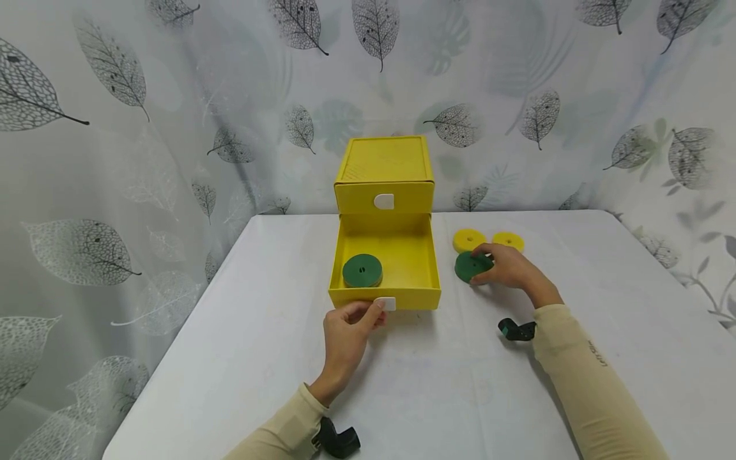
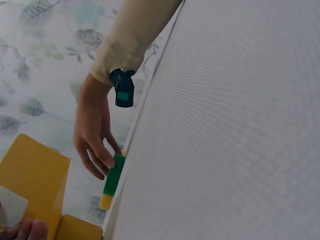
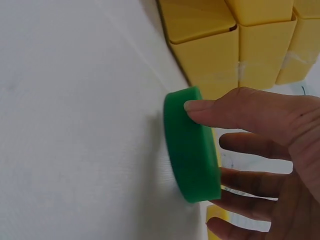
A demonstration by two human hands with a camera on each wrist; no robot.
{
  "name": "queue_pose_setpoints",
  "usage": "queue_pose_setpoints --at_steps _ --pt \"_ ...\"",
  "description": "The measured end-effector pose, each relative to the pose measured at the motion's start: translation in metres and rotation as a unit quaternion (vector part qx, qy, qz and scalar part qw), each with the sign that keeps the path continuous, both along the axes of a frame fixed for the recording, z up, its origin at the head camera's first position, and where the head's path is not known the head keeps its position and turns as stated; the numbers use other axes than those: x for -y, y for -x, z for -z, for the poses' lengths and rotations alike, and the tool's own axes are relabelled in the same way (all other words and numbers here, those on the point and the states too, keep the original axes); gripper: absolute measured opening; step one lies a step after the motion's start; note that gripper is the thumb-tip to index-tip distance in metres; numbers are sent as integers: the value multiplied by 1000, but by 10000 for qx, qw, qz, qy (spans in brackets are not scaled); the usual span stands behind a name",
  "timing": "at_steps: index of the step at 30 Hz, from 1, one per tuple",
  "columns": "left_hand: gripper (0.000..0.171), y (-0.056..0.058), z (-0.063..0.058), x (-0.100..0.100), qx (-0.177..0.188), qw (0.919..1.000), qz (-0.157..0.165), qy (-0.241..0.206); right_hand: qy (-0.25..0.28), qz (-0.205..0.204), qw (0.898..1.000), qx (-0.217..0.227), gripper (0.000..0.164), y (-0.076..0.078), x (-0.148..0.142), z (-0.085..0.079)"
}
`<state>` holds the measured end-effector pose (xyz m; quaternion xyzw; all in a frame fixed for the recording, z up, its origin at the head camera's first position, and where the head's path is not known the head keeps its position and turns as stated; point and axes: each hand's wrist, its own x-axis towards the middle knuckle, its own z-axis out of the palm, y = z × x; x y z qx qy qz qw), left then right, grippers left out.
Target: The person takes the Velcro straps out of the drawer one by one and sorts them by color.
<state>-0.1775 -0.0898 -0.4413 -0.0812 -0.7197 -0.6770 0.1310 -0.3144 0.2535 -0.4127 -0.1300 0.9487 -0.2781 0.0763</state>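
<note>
A yellow box (image 1: 385, 160) stands at the back of the table, its lower drawer (image 1: 405, 252) pulled out towards me. Inside that drawer, at the front left, lies a green disc (image 1: 362, 269) with a small center hole, stacked on a yellowish one. My left hand (image 1: 345, 335) pinches the white tab (image 1: 389, 304) on the drawer's front between thumb and fingers. To the right of the drawer, my right hand (image 1: 506, 263) grips another green disc (image 3: 187, 155) by its edges, thumb on the near side. That disc is close over the tabletop.
Two yellow discs, a left one (image 1: 468, 239) and a right one (image 1: 508, 240), lie behind the right hand. Black wrist mounts, one left (image 1: 339, 439) and one right (image 1: 516, 329), stick out from the sleeves. A leaf-patterned curtain (image 1: 379, 83) hangs behind the white table (image 1: 276, 275).
</note>
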Motion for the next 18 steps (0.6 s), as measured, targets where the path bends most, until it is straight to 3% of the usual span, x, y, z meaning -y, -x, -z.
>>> queue_pose_setpoints --at_steps 7,14,18 --pt "29 0 1 0 -2 10000 9 -20 69 -41 9999 -127 66 -8 4 -19" --pt "31 0 0 0 -55 10000 28 -21 219 -40 9977 -638 59 -16 16 -41" --pt "34 0 0 0 -51 10000 19 -18 359 104 9949 -938 47 -21 24 -48"
